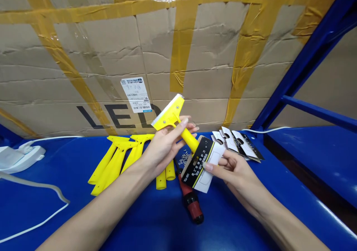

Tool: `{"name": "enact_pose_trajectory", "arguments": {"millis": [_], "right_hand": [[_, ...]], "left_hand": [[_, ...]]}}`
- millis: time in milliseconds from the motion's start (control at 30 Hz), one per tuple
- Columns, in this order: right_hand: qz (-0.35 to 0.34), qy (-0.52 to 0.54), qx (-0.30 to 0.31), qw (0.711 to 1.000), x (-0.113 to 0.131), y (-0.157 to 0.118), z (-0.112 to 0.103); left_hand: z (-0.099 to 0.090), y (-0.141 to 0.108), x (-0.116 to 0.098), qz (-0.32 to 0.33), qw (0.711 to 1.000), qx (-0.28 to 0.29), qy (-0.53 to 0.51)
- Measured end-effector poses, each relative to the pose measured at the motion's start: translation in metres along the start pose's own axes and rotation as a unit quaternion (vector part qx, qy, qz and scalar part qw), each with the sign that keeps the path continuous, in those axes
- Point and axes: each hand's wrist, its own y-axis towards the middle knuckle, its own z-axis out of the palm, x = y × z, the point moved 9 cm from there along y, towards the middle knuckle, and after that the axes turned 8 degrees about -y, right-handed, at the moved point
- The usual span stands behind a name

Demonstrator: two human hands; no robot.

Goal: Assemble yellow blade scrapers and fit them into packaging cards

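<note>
A yellow scraper (170, 114) with a metal blade edge is held by its neck between the thumb and fingers of my left hand (170, 143). Its handle slants down to the right, and the lower end is hidden behind a black and white card. My right hand (232, 171) pinches this printed card (201, 163), thumb on the front, against the handle. Left of my left hand lie several yellow scrapers (115, 161). Below the hands are two yellow handle ends (170, 171), a red and black screwdriver (192, 202) and a pile of small metal parts (184, 157).
More black and white cards (237, 143) lie behind my right hand. A white power strip (25, 158) and cables are at the left on the blue surface (134, 221). A large taped cardboard box (111, 65) stands behind, with a blue metal frame (295, 65) at the right.
</note>
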Motion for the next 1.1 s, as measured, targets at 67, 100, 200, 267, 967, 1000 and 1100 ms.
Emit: {"name": "enact_pose_trajectory", "arguments": {"millis": [67, 100, 200, 267, 967, 1000, 1100], "right_hand": [[-0.013, 0.015, -0.016, 1.0, 0.003, 0.0, -0.002], [-0.017, 0.024, -0.027, 0.999, 0.004, -0.001, -0.004], [-0.021, 0.014, -0.036, 0.999, 0.007, -0.001, -0.008], [-0.014, -0.038, -0.027, 0.999, 0.009, -0.001, -0.009], [-0.014, -0.068, -0.109, 0.992, 0.036, 0.027, 0.006], [-0.012, -0.062, -0.108, 0.992, 0.038, 0.03, 0.008], [-0.029, -0.051, -0.109, 0.992, 0.044, 0.039, 0.013]], "left_hand": [[-0.004, 0.0, -0.008, 0.028, 0.999, -0.02, 0.014], [-0.007, 0.0, -0.014, 0.051, 0.998, -0.032, 0.017], [-0.017, 0.0, -0.035, 0.121, 0.989, -0.064, 0.06], [-0.019, 0.001, -0.046, 0.133, 0.981, -0.062, 0.129], [-0.036, 0.003, -0.063, 0.022, 0.967, -0.05, 0.249], [-0.036, 0.004, -0.06, 0.015, 0.968, -0.048, 0.244], [-0.04, 0.005, -0.057, 0.005, 0.972, -0.061, 0.227]]}}
